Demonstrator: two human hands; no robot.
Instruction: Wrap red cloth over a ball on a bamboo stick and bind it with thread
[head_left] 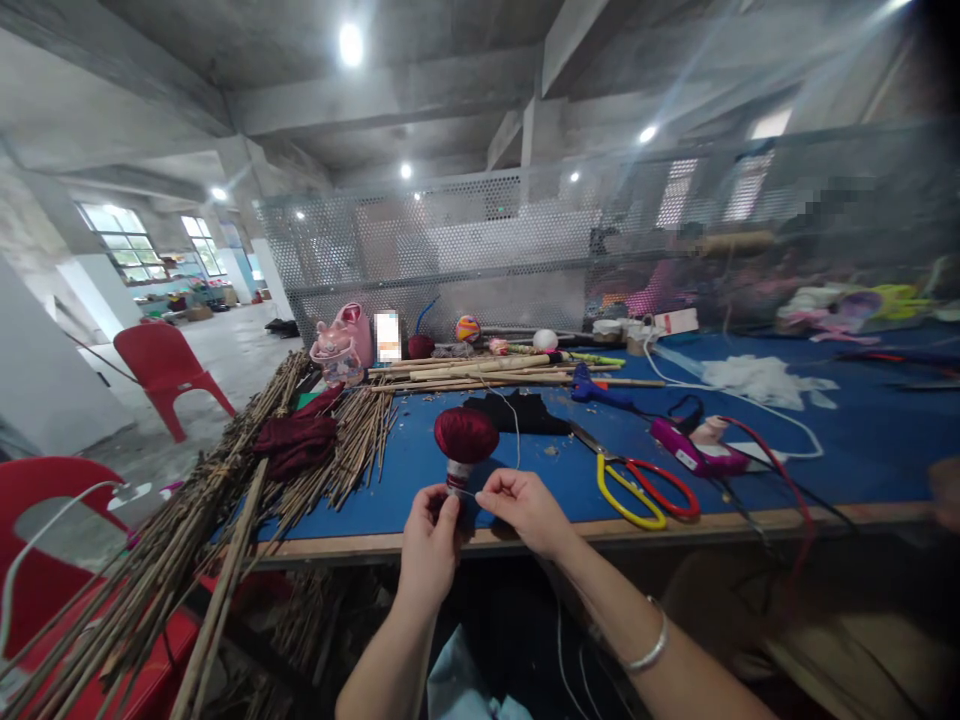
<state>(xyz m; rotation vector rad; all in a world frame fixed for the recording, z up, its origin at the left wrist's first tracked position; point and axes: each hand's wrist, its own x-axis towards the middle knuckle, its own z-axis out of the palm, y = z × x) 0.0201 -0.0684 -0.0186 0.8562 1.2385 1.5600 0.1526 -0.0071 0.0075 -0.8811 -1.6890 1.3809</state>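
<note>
My left hand (433,530) is closed round the narrow neck of a dark red fabric-covered ball (465,436), which stands upright above my fingers. Pale wrapping shows on the neck just under the ball. My right hand (525,505) pinches a thin white string (466,492) that runs to that neck, a short way right of my left hand. More of the string trails up across the table and hangs down below its edge. Behind the ball lies a piece of black cloth (525,412). Scissors (634,485) with yellow and red handles rest to the right.
Bundled twigs (187,530) stick out over the table's left side, with dark red cloth (296,445) on them. A blue glue gun (600,390), a purple device (694,447) and white scraps (765,382) are on the right. Light sticks (487,368) lie along the back before a mesh screen.
</note>
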